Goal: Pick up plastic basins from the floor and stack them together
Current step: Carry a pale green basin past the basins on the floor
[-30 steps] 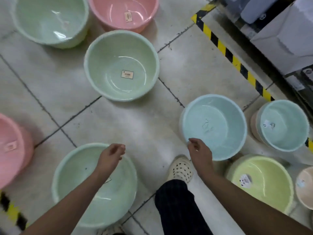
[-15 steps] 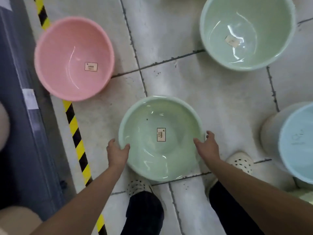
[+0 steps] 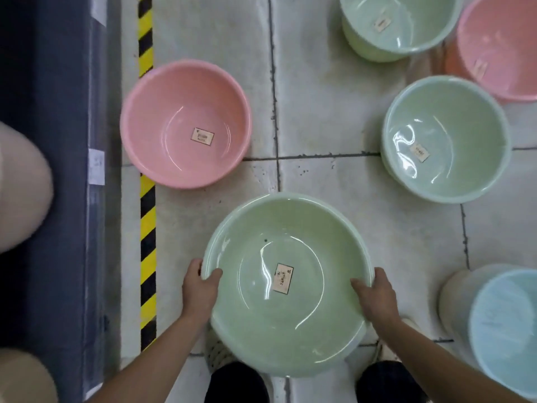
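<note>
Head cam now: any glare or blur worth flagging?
Head view: curved white glare streaks inside the held green basin and the green basin at right; blue basin and frame edges smeared by blur; labels barely legible.

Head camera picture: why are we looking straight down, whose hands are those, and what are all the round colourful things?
There is no machine here. A person wears a small camera on their head, so you see what they see looking down: their own arms and the floor. The left hand and the right hand each grip the rim of a big green basin, one on each side. The other round things are more plastic basins on the tiled floor: a pink basin beyond the left hand, a second green basin to the right, and a blue basin at the right edge. The yellow-and-black striped tape runs along the floor on the left.
</note>
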`<state>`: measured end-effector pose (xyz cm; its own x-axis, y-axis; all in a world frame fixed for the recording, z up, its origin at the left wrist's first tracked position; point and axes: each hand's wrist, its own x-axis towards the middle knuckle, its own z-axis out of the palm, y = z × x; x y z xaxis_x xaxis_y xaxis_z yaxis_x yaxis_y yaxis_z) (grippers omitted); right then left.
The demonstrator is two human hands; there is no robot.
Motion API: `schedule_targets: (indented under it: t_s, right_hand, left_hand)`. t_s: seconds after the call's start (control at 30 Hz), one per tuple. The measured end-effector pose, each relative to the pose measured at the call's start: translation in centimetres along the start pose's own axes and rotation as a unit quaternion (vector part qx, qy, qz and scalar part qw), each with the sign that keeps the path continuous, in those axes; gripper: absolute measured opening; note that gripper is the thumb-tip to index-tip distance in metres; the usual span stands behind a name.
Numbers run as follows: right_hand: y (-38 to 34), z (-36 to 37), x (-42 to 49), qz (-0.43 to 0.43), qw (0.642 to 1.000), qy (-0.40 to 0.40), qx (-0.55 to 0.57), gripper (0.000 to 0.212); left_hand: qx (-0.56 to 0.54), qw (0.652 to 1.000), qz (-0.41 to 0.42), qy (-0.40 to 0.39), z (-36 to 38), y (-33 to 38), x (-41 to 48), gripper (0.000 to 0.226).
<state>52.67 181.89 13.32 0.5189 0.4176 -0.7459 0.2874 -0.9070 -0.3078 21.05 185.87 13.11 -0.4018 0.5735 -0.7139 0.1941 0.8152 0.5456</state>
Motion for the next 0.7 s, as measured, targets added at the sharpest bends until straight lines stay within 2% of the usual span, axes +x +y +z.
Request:
schedule_targets:
  t_s: [0.13,0.37,0.43,0.57,0.63,0.7]
  right_hand:
    - [-6.7,-1.9,-5.7,-0.017,1.000,-0.012,0.015,0.012]
    - [-21.5,-3.3,-13.7,-0.073,0.995,-0.004,0.069,0.013]
    - [-25.8,-3.3,-14.1,-0.077,0.994,-0.008,0.080,0.015]
    - [-33.5,-2.9,-13.0,-0.080,0.991,-0.042,0.099,0.023]
    - [-37.0,-2.5,-11.4,-0.086,0.989,-0.060,0.100,0.024]
    - [-40.6,-1.9,-9.1,-0.101,0.988,-0.075,0.087,0.022]
  left_hand:
    - [-0.045,0.999,-0.021,0.018,-6.4,5.4,-2.0,0.010]
    - [-0.043,0.998,-0.026,0.041,-16.4,15.6,-1.2,0.010]
    - [-0.025,0.998,-0.019,0.045,-18.1,18.5,-0.3,0.004]
    - [-0.008,0.998,-0.035,0.053,-20.4,24.3,2.5,0.030]
    - [-0.041,0.994,-0.070,0.066,-21.1,26.6,4.4,0.036]
    - [-0.071,0.991,-0.097,0.067,-20.9,28.7,6.9,0.032]
